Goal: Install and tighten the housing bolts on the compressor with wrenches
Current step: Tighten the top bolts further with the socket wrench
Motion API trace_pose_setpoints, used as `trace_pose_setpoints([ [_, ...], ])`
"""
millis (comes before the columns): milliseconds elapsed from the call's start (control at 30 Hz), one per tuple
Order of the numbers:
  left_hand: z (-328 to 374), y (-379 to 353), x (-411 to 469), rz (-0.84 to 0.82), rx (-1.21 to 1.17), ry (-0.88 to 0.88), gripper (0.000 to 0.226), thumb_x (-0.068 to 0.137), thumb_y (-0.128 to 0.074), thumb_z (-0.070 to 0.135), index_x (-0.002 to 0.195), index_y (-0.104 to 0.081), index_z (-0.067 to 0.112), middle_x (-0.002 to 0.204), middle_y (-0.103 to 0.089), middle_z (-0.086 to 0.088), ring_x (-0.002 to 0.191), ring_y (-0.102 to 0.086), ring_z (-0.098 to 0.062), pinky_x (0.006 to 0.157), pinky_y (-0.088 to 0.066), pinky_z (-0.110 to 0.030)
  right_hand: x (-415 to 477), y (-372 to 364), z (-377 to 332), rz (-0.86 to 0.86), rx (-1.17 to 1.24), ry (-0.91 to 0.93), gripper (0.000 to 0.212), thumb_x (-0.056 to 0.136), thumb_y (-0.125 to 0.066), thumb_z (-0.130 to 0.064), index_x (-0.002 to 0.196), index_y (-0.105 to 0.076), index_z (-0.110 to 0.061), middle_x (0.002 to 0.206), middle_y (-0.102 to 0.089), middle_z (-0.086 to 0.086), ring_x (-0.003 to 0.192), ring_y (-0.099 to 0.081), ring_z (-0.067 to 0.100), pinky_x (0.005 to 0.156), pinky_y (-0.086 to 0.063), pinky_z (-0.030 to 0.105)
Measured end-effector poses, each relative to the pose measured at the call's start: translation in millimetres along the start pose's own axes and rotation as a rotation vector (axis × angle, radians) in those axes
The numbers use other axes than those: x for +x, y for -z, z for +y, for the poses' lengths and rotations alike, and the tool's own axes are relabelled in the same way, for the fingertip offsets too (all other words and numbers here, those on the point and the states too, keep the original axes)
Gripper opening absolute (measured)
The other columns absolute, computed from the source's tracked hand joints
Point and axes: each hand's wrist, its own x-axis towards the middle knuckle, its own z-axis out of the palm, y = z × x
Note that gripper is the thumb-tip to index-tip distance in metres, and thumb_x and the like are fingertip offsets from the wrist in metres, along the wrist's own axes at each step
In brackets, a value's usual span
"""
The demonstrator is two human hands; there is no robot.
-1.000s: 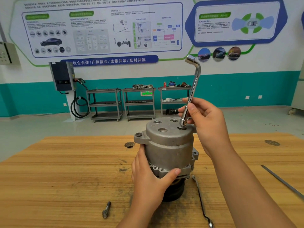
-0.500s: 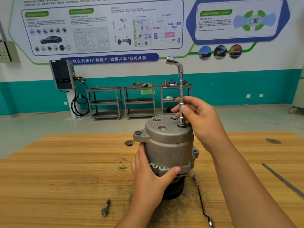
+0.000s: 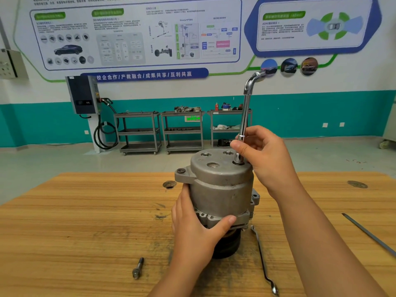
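Observation:
A grey metal compressor [image 3: 220, 183] stands upright on the wooden table [image 3: 85, 221], its black pulley underneath. My left hand [image 3: 195, 230] grips the lower housing from the near left side, thumb across the flange. My right hand [image 3: 261, 155] pinches the shaft of a chrome L-shaped socket wrench [image 3: 246, 108]. The wrench stands almost upright, its socket end seated on a bolt at the right edge of the top cover, its bent head pointing right. Two other bolt heads [image 3: 205, 154] show on the top cover. A loose bolt [image 3: 138, 267] lies on the table at the near left.
A slim flat wrench [image 3: 262, 260] lies on the table just right of the compressor. A long metal bar [image 3: 368, 233] lies at the right edge. The table has round holes [image 3: 169, 184] behind the compressor. Shelf carts and a charger stand by the far wall.
The wrench's bent head has swung from pointing left round to the right and the shaft tilts slightly right. My right hand turned with it. My left hand kept its grip.

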Motion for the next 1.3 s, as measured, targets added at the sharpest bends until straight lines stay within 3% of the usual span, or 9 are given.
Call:
trace_pose_setpoints([
  [133,-1.5,-0.4,1.0,-0.005,-0.012,0.014,0.11,0.054,-0.072,0.066,0.139,-0.003,0.054,0.133,-0.023,0.028,0.126,-0.019,0.004,0.112,-0.028,-0.036,-1.6,2.5,0.9,-0.085,-0.037,-0.024,0.02,0.096,-0.052,-0.024,0.094,-0.06,-0.043,0.094,-0.064,-0.018,0.095,-0.057,-0.005,0.078,-0.043,0.015],
  [233,-0.8,-0.1,0.9,-0.012,-0.002,0.035,0.116,0.054,-0.07,0.069,0.148,-0.007,0.042,0.142,-0.024,0.023,0.131,-0.019,0.0,0.114,-0.028,-0.042,-1.0,8.6,0.7,-0.172,0.025,-0.055,0.025,0.1,-0.044,-0.018,0.098,-0.062,-0.035,0.092,-0.071,-0.017,0.094,-0.06,-0.007,0.071,-0.043,0.008],
  [333,0.1,0.4,0.5,-0.013,0.006,0.036,0.117,0.054,-0.071,0.069,0.148,-0.009,0.04,0.145,-0.025,0.019,0.134,-0.02,-0.005,0.113,-0.029,-0.045,-1.3,9.1,-0.6,-0.178,0.074,-0.048,0.019,0.097,-0.05,-0.016,0.097,-0.061,-0.031,0.088,-0.073,-0.017,0.092,-0.064,-0.004,0.071,-0.045,0.009],
  [500,0.9,-0.4,1.1,-0.017,-0.015,0.034,0.118,0.054,-0.071,0.068,0.148,-0.006,0.043,0.145,-0.025,0.02,0.133,-0.019,-0.002,0.114,-0.029,-0.043,-2.0,1.1,1.6,-0.033,0.07,-0.04,0.016,0.085,-0.067,-0.02,0.086,-0.057,-0.032,0.082,-0.067,-0.01,0.079,-0.063,-0.002,0.069,-0.049,0.011],
  [700,0.1,-1.3,0.5,-0.012,-0.016,0.029,0.115,0.054,-0.072,0.067,0.146,-0.005,0.046,0.139,-0.024,0.025,0.132,-0.019,0.0,0.114,-0.028,-0.041,-1.9,7.4,1.8,-0.177,0.091,-0.055,0.022,0.098,-0.048,-0.015,0.102,-0.061,-0.033,0.088,-0.072,-0.015,0.091,-0.062,-0.004,0.077,-0.043,0.021],
  [900,1.1,-1.2,-0.8,-0.002,-0.026,0.013,0.106,0.054,-0.073,0.067,0.129,0.002,0.062,0.138,-0.025,0.025,0.13,-0.019,0.001,0.111,-0.028,-0.037,-2.3,1.6,6.3,-0.029,0.079,-0.047,0.011,0.085,-0.068,-0.022,0.089,-0.06,-0.029,0.082,-0.065,-0.007,0.082,-0.062,0.003,0.07,-0.05,0.015],
  [1033,1.3,-1.5,-0.5,-0.004,-0.011,0.012,0.106,0.052,-0.07,0.072,0.126,0.006,0.064,0.134,-0.022,0.029,0.129,-0.018,0.004,0.112,-0.027,-0.035,-2.2,5.4,5.7,-0.121,0.113,-0.068,0.015,0.095,-0.053,-0.021,0.101,-0.062,-0.032,0.087,-0.071,-0.015,0.089,-0.062,-0.006,0.072,-0.046,0.012],
  [1100,1.7,-1.1,-0.8,-0.002,-0.013,0.011,0.106,0.051,-0.069,0.073,0.125,0.006,0.066,0.135,-0.022,0.029,0.128,-0.018,0.005,0.112,-0.027,-0.035,-2.3,7.5,5.3,-0.148,0.108,-0.057,0.021,0.097,-0.049,-0.018,0.097,-0.063,-0.033,0.085,-0.071,-0.018,0.088,-0.062,-0.007,0.073,-0.045,0.013],
  [1300,4.1,0.1,-1.7,0.009,-0.019,0.007,0.104,0.051,-0.069,0.072,0.123,0.006,0.069,0.138,-0.024,0.026,0.128,-0.018,0.004,0.112,-0.028,-0.037,-1.9,0.8,8.1,0.009,0.106,-0.079,0.006,0.085,-0.067,-0.028,0.088,-0.062,-0.027,0.078,-0.064,-0.01,0.076,-0.059,0.0,0.064,-0.046,0.013],
])
